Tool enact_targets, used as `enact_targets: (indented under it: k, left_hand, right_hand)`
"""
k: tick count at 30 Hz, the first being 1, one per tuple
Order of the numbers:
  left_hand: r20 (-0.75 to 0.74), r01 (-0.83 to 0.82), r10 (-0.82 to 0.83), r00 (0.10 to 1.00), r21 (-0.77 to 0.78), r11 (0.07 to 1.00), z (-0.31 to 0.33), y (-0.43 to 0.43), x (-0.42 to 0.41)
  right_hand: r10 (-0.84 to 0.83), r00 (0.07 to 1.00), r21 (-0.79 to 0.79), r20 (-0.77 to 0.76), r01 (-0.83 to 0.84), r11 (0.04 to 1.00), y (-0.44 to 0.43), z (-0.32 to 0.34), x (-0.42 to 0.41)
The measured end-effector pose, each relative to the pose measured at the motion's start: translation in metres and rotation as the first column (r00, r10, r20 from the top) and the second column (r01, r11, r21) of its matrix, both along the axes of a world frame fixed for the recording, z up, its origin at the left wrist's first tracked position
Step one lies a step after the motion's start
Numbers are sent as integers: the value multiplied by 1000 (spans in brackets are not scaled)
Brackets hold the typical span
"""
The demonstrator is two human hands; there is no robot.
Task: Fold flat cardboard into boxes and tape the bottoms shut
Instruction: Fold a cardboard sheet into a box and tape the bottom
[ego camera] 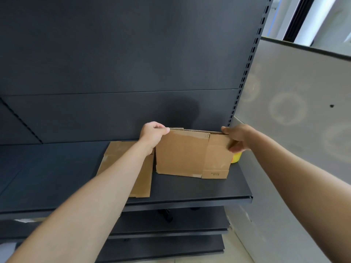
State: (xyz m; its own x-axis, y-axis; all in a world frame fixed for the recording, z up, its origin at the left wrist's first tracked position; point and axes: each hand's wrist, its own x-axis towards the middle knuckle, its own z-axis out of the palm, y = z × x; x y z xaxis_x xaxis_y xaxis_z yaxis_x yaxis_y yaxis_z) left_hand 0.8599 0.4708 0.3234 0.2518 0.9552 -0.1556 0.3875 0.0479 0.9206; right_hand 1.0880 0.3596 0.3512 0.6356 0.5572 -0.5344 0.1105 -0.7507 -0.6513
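Both my bare arms reach forward, the forearms running in from the bottom corners and drawing closer toward the middle. My left grip (153, 134) is curled like a loose fist, back of the hand toward me, fingers closed over the top left corner of the cardboard (182, 152). My right grip (237, 137) clasps the top right corner, one finger laid along the upper edge and another pressed lower down against the side. Both wrists are nearly straight, and the two grips sit level, one at each end of the sheet.
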Motion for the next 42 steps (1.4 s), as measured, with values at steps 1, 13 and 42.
enact_targets:
  k: [1,13,42]
  left_hand:
    - [5,-1,1,1000,-13,1000,1,-1,0]
    - [-26,-28,25,999,-143,989,11,-9,-3]
    - [30,-42,52,998,-283,958,15,-38,-16]
  right_hand:
    - [4,1000,4,-9,-4,1000,2,-1,0]
    - [47,984,45,-173,-40,998,6,4,-20]
    - [-11,853,425,-522,271,864,1,-23,-43]
